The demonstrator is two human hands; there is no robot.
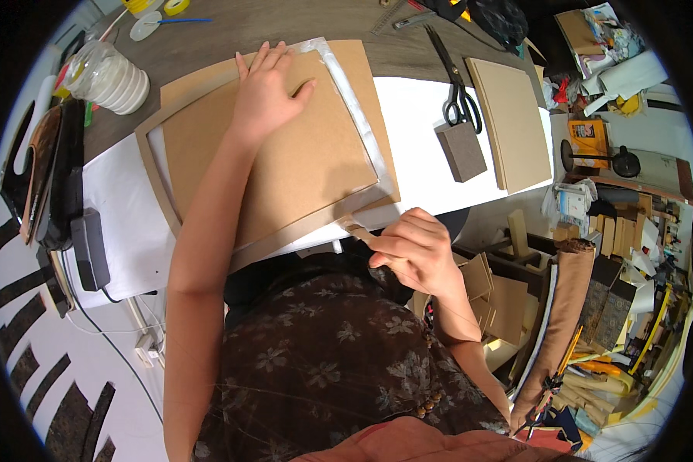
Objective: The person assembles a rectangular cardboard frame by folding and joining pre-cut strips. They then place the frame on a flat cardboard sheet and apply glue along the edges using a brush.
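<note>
My left hand lies with fingers spread across the far part of a brown board, pressing on its surface. A greyish border strip runs round this board, and its right side has a wet white sheen. Beneath sits a larger brown sheet, partly covered. In my right hand a small flat brush is gripped by its handle. Its bristles are at the border's near right corner, apparently touching it. Most of the handle is hidden by the fingers.
White paper covers part of the grey table. A dark grey block, black scissors and brown boards lie at right. At far left stands a ribbed jar of white material; a black bag is nearer.
</note>
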